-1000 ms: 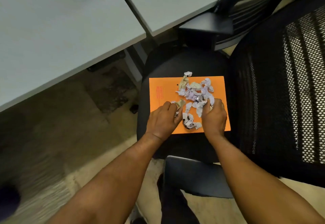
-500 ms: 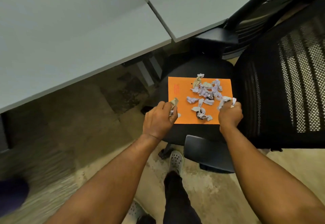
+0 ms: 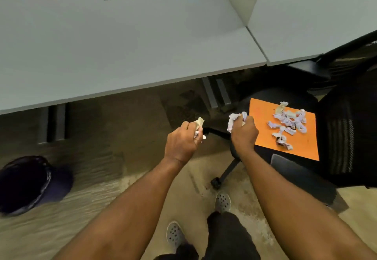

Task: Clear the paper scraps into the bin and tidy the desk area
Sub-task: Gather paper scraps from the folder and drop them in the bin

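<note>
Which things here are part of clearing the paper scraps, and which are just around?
Part of the job:
left hand, gripping scraps
right hand, gripping scraps
scrap pile on the orange sheet
dark bin, lower left on the floor

Just around:
grey desk
black mesh chair under the sheet

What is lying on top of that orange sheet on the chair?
A loose pile of crumpled paper scraps lies on the orange sheet. The right hand covers the sheet's near left corner, so anything there is hidden.
</note>
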